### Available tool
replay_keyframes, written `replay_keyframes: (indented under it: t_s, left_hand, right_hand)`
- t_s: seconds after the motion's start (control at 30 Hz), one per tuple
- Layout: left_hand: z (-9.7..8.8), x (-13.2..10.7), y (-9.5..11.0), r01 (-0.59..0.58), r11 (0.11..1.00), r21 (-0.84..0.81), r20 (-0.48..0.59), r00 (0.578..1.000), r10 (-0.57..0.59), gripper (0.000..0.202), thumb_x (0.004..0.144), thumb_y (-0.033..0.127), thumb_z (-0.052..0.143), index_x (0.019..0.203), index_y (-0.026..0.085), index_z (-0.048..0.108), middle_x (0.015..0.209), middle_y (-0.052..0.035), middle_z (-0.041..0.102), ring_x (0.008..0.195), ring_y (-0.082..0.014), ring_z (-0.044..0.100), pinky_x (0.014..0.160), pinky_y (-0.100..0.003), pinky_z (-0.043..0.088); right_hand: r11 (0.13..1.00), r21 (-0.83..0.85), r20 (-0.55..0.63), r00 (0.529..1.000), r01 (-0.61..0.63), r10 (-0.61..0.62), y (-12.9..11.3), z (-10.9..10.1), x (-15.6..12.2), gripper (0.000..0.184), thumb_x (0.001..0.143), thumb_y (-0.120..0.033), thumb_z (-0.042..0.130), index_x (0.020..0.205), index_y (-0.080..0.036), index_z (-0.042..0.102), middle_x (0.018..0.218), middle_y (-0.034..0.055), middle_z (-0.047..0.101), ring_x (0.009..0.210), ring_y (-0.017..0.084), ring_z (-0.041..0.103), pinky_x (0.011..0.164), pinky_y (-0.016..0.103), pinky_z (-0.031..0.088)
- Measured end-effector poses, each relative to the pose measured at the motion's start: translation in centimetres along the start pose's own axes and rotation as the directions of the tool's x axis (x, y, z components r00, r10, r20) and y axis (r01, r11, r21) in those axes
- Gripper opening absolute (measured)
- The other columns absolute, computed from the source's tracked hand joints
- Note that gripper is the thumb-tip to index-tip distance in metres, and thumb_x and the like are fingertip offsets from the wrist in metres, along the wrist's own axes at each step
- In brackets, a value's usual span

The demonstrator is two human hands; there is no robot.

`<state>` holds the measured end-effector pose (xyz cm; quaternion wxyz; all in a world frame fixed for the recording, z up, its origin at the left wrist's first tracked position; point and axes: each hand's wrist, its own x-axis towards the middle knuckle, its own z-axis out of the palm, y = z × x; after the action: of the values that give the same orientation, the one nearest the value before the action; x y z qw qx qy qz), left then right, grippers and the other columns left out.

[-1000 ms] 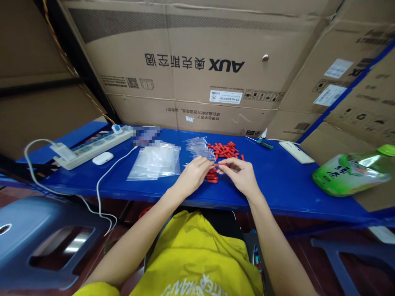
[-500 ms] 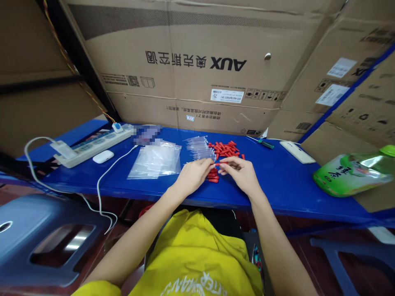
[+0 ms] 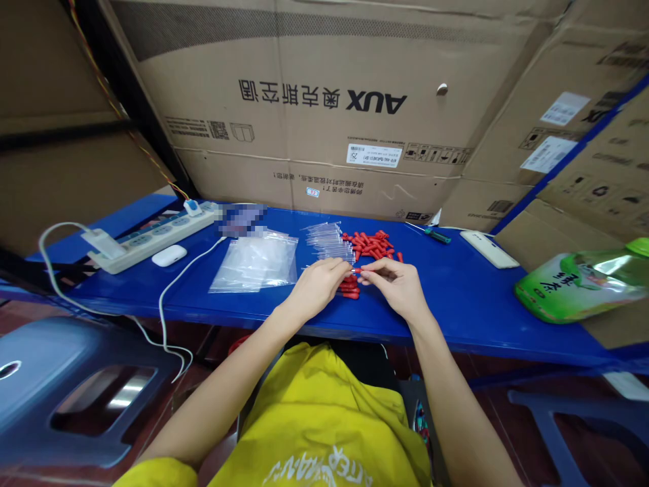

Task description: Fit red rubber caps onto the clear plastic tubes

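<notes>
Over the blue table (image 3: pixel 456 297), my left hand (image 3: pixel 317 287) and my right hand (image 3: pixel 395 285) meet fingertip to fingertip. The right hand pinches a small red cap (image 3: pixel 357 270). The left hand is closed on a thin clear tube that I can barely make out, its end at the cap. Just below the fingers lies a small cluster of capped red pieces (image 3: pixel 349 289). Behind the hands sit a row of clear tubes (image 3: pixel 329 243) and a loose pile of red caps (image 3: pixel 372 245).
Clear plastic bags (image 3: pixel 256 262) lie left of the hands. Farther left are a white power strip (image 3: pixel 152 237), a white earbud case (image 3: pixel 169 255) and a cable. A screwdriver (image 3: pixel 436 235), a white phone (image 3: pixel 489 249) and a green pouch (image 3: pixel 583 284) sit right. Cardboard boxes (image 3: pixel 324 108) wall the back.
The hands have pressed a little closer together and the red cap shows shorter between the fingertips. The view has shifted slightly; nothing else on the table moved.
</notes>
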<state>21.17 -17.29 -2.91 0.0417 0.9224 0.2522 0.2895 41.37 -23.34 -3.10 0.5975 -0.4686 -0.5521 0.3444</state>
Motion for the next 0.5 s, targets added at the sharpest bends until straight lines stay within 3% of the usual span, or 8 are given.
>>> replay_keyframes:
  t_s: [0.5]
  left_hand:
    - [-0.04,0.15,0.05,-0.007,1.0,0.007,-0.026,1.0,0.007,0.03,0.112,0.027,0.038,0.105,0.017,0.065,0.095,-0.0066,0.068,0.09,-0.0202,0.065,0.082,-0.031,0.052]
  right_hand:
    - [0.999,-0.04,0.018,1.0,0.019,-0.018,-0.19,0.0,0.07,0.028,0.081,-0.048,0.086,0.091,-0.022,0.078,0.08,0.0034,0.079,0.074,0.024,0.079,0.079,0.04,0.068]
